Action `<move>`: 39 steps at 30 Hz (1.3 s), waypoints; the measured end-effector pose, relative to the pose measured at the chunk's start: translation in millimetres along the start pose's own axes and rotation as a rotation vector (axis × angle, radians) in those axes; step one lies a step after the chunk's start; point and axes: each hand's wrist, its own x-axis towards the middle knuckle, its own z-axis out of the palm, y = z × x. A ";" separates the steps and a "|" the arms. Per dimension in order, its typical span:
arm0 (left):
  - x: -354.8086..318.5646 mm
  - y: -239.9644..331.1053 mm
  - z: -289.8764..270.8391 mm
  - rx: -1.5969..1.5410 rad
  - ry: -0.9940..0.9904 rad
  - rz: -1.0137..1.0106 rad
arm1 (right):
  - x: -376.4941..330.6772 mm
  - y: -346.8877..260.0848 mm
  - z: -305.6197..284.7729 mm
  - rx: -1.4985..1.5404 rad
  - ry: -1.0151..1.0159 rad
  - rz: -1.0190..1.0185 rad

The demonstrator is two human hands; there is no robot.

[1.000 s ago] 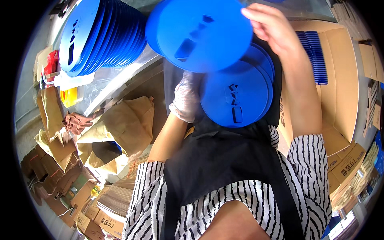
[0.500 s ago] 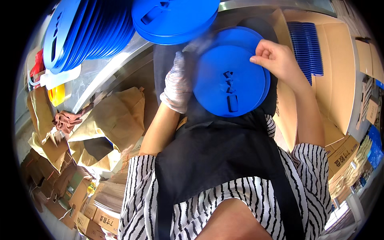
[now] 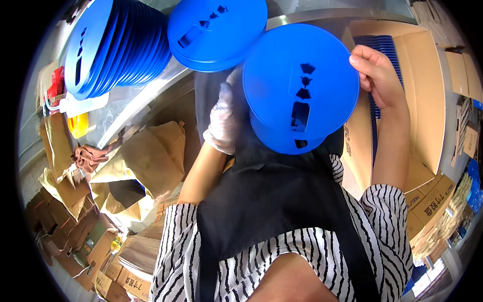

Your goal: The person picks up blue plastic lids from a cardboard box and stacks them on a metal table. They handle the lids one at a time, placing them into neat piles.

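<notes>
My bare right hand pinches the right rim of a round blue plastic reel disc, which has a slot and small cut-outs around its centre. This disc is raised and tilted above another blue disc on my lap, covering most of it. To the left of the discs is my left hand in a pale striped glove, thumb up and fingers stretched, partly blurred. Nothing shows in its grasp. Just beyond it, a short pile of blue discs lies at the table edge.
A long leaning stack of blue discs stands on the metal table at the far left. On my right an open cardboard box holds rows of blue discs. A brown paper sack and cartons are at left.
My right hand has moved slightly right and lifted the upper disc, which now tilts over the lower one. The left hand stays nearly in place. My view has shifted slightly.
</notes>
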 end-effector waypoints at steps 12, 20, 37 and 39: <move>-18.9 -2.8 3.0 0.205 0.201 -0.116 | -23.3 20.0 73.0 0.201 0.427 -0.226; -18.1 -5.4 4.1 0.204 0.290 -0.109 | -44.1 36.4 89.6 0.190 0.456 -0.304; -20.4 -3.4 4.0 0.276 0.223 -0.095 | -40.0 36.2 92.4 0.318 0.519 -0.330; -17.9 -2.8 12.8 0.267 0.282 -0.126 | -38.2 35.3 87.5 0.333 0.513 -0.328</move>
